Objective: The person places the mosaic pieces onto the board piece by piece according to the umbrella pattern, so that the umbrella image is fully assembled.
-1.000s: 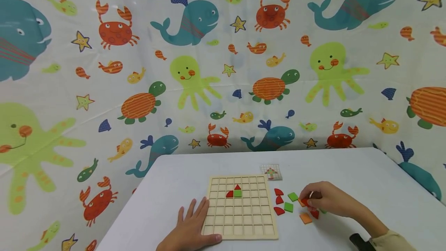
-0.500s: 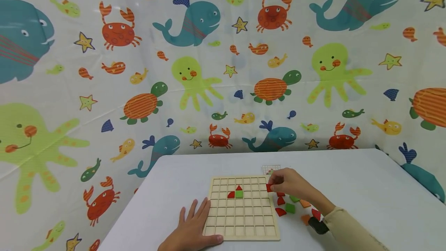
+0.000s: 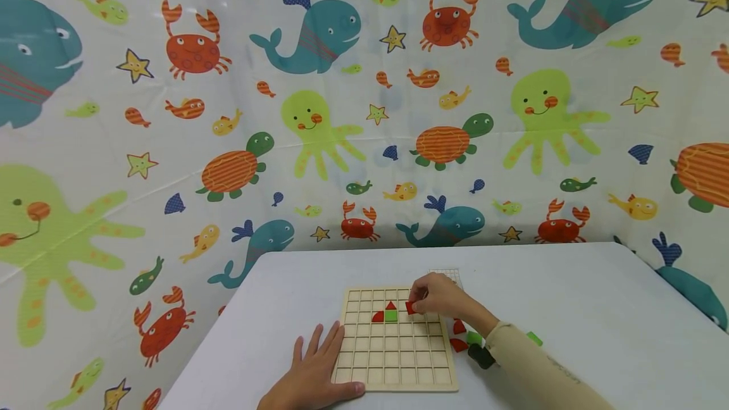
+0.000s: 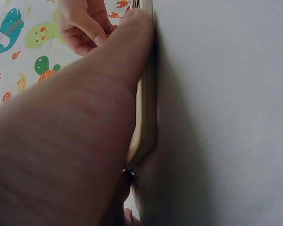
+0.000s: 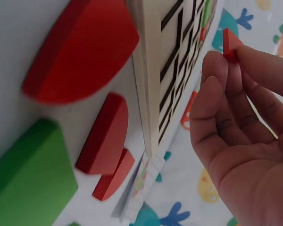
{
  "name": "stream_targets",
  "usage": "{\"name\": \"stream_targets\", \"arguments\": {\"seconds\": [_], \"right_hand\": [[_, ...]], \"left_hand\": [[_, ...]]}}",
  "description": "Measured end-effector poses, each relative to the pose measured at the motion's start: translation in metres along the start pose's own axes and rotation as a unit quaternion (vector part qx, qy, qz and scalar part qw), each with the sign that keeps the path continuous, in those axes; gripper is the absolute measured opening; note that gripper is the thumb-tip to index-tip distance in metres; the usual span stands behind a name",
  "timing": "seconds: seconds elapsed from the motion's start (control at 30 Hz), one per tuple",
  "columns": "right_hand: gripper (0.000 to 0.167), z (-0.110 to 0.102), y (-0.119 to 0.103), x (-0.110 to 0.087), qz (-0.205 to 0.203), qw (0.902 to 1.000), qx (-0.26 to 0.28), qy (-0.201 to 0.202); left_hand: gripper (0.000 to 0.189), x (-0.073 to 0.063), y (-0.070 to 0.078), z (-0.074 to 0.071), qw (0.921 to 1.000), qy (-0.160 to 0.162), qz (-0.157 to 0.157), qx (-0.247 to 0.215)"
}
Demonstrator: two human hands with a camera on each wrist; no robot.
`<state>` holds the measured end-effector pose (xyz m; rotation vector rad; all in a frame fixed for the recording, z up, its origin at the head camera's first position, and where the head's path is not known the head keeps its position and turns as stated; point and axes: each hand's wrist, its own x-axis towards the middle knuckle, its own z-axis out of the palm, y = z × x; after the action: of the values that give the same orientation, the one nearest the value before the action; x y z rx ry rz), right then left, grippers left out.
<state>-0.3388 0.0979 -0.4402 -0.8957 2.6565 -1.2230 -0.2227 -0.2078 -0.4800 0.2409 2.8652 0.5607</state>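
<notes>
A wooden grid board (image 3: 393, 359) lies on the white table. In its upper part sit a green square (image 3: 390, 316), a red triangle (image 3: 390, 305) above it and a red quarter-circle (image 3: 378, 317) to its left. My left hand (image 3: 310, 375) rests against the board's left side, fingers extended and thumb along the lower left corner. Over the board's upper right part, my right hand (image 3: 441, 296) pinches a small red piece (image 5: 231, 44) between thumb and fingertips. The fingers partly cover that piece, so its full outline is hidden.
Right of the board lie loose pieces: red quarter-circles (image 3: 458, 345), a green square (image 3: 474, 338) and another green piece (image 3: 534, 338), with the right forearm over some of that area. A card with a printed grid (image 3: 447, 273) lies behind the board, partly covered by the right hand.
From the loose pieces on the right, my right hand has come leftward over the board with the red piece pinched. My left hand has stayed at the board's side.
</notes>
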Motion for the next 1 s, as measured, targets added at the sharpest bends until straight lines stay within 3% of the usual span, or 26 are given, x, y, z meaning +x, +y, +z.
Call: {"name": "stream_targets", "arguments": {"seconds": [0.43,0.73,1.0], "right_hand": [[0.019,0.015,-0.004,0.017,0.015,0.9979,-0.055,-0.031],[0.024,0.019,-0.003,0.020,-0.008,0.9941,-0.102,-0.038],[0.029,0.021,-0.005,0.022,-0.004,0.9915,-0.124,-0.038]], "left_hand": [[0.131,0.002,-0.003,0.001,1.0000,-0.003,0.006,-0.001],[0.130,0.001,-0.001,0.000,1.0000,-0.001,0.005,0.000],[0.128,0.001,-0.001,0.000,1.0000,-0.001,0.006,0.006]]}}
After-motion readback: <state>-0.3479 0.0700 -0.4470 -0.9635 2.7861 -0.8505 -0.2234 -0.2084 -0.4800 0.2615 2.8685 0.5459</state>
